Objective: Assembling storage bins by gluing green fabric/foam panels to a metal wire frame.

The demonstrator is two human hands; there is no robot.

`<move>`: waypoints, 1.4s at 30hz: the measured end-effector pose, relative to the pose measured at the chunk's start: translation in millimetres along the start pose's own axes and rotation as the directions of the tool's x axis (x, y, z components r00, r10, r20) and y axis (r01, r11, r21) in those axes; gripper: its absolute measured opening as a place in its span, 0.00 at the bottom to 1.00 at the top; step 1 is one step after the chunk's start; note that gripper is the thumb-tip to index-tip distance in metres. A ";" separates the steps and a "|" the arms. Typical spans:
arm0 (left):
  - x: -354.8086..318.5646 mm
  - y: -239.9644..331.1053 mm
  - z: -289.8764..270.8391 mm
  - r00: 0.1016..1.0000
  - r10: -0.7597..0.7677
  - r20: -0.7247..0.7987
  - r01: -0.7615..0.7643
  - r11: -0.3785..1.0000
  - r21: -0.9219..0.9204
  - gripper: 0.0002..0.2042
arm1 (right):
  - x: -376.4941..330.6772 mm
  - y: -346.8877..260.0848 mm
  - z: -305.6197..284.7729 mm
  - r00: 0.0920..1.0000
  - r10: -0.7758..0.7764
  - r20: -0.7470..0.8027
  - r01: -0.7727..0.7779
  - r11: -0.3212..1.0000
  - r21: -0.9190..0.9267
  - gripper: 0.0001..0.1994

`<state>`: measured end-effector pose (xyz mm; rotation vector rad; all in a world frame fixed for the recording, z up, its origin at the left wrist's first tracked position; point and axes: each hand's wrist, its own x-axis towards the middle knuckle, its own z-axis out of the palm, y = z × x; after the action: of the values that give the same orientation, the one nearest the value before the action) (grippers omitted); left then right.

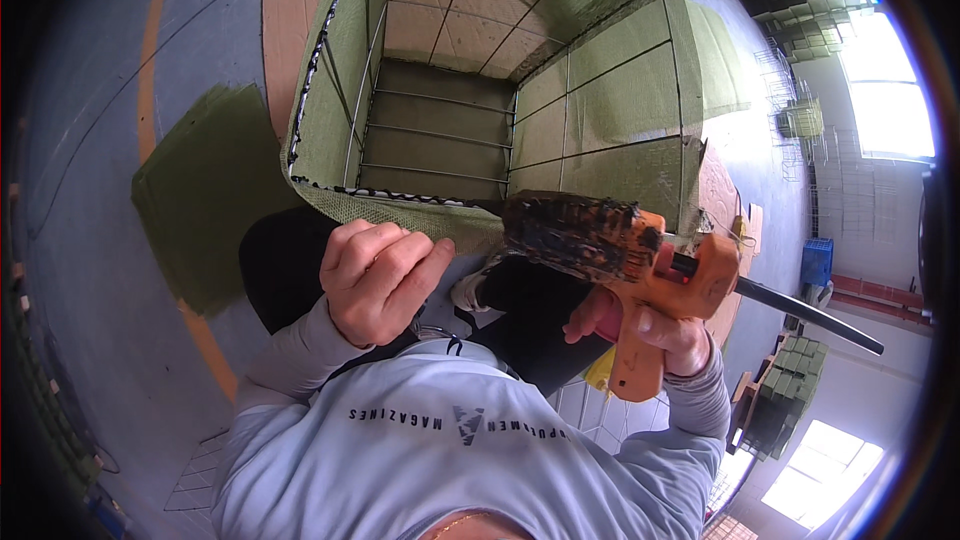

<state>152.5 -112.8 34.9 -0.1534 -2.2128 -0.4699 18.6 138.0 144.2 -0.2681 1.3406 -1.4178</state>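
A wire frame basket [440, 136] stands open before me, lined with green woven fabric [365, 208] that folds over its near rim. My left hand [385, 275] is closed, its fingers pinching the fabric's edge below that rim. Around the handle of an orange glue gun [590, 235] my right hand [675, 335] is wrapped. Dark residue coats the gun's front, and its nozzle end lies close to the near rim, mostly hidden. Black glue beads [310, 70] run along the left and near rim wires. A black glue stick [815, 315] juts from the gun's back.
Loose green fabric [200, 195] lies on the grey floor at the left, beside cardboard [290, 40]. More cardboard is under the basket. A blue crate [816, 262], stacked green baskets [795, 380] and bare wire frames [850, 175] stand at the right. My legs flank the near side.
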 end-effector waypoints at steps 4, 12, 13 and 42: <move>0.0 -1.3 1.5 1.000 0.008 -0.006 -0.008 1.000 0.005 0.13 | -9.7 5.9 3.2 0.999 -0.033 -0.029 0.037 0.990 0.136 0.24; 1.6 -2.5 5.2 0.999 0.014 -0.031 -0.014 1.000 0.004 0.12 | -14.7 18.5 -7.9 0.995 -0.092 -0.033 0.097 0.976 0.194 0.27; 2.1 -2.2 5.3 0.999 0.011 -0.032 -0.011 1.000 0.001 0.12 | -14.1 17.3 -6.2 0.995 -0.093 -0.033 0.097 0.976 0.195 0.27; 6.3 -1.5 7.2 0.999 -0.012 -0.049 0.009 0.999 -0.046 0.15 | -22.4 20.9 -4.8 0.985 -0.124 -0.119 0.148 0.964 0.223 0.22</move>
<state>142.9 -111.8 35.2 -0.1527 -2.1567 -0.5246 34.2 163.8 136.8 -0.1349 1.2453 -1.7083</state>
